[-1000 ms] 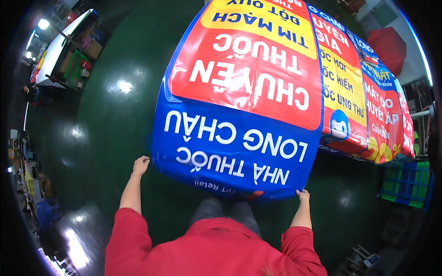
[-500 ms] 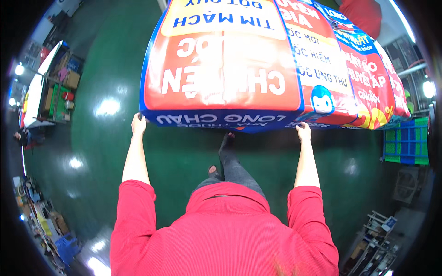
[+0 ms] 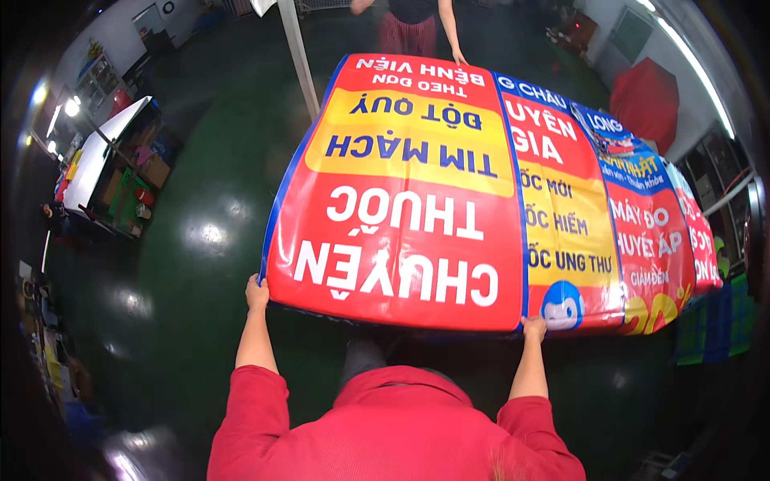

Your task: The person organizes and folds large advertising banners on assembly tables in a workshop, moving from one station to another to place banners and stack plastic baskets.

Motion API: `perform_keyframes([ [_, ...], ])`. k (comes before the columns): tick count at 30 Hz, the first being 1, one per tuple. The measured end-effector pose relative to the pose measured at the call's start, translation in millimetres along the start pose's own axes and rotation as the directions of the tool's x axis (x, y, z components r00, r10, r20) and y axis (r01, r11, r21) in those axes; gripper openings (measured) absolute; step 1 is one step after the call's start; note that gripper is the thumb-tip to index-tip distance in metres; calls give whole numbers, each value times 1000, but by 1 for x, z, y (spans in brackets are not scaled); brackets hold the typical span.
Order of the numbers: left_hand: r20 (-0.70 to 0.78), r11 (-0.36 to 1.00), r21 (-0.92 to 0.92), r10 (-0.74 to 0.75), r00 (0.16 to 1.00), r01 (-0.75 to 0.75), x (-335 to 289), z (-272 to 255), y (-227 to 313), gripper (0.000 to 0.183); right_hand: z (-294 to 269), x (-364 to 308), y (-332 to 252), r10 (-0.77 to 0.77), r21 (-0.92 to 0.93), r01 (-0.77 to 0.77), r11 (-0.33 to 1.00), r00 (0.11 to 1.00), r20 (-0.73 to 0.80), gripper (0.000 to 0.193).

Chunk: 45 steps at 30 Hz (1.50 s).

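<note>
A large glossy vinyl banner (image 3: 401, 212), red with yellow bands and a blue edge, spreads out in front of me with its printing upside down. At its near left corner, my left hand (image 3: 257, 294) is closed on the edge. My right hand (image 3: 533, 327) pinches the near edge farther right, by a second panel (image 3: 561, 216) in red and yellow with a round blue mascot. Beyond the far edge stands another person (image 3: 411, 32), whose hand (image 3: 459, 58) touches the banner. What supports the banner underneath is hidden.
More printed sheets (image 3: 650, 224) stretch to the right. A grey post (image 3: 298, 60) rises by the far left edge. On the left is a white slanted panel (image 3: 100, 164) with goods below. A red covered shape (image 3: 644, 104) stands far right, above the green floor (image 3: 184, 264).
The banner's near edge has come lower in view, both hands with it, and its surface looks flatter and shows more of its far part. The other person has come into view.
</note>
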State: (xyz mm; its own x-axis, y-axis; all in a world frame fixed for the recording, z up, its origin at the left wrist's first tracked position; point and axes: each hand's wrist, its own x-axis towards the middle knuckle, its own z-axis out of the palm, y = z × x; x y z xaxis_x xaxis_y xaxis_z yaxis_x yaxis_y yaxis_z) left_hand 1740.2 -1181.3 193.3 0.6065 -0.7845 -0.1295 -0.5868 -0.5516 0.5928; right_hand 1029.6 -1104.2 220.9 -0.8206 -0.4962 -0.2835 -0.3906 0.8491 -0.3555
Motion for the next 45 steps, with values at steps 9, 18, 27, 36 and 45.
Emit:
perform_keyframes([
  [9, -29, 926, 274, -262, 965, 260, -6, -33, 64, 34, -7, 20, -31, 130, -358, -90, 929, 988, 88, 38],
  [18, 50, 735, 306, 622, 781, -605, 35, 59, 228, 49, 73, -33, -266, -697, -166, 686, 708, 717, -13, 57],
  [27, 293, 688, 364, 556, 778, -628, 133, 145, 265, 52, 139, 0, -336, -605, -284, 591, 755, 795, 46, 56],
  [36, 294, 648, 461, 534, 793, -607, 162, 162, 284, 54, 144, 28, -359, -635, -377, 586, 717, 772, -7, 52],
  [45, 255, 622, 463, 589, 767, -632, 171, 162, 288, 54, 142, 36, -360, -652, -373, 596, 711, 757, -34, 52],
])
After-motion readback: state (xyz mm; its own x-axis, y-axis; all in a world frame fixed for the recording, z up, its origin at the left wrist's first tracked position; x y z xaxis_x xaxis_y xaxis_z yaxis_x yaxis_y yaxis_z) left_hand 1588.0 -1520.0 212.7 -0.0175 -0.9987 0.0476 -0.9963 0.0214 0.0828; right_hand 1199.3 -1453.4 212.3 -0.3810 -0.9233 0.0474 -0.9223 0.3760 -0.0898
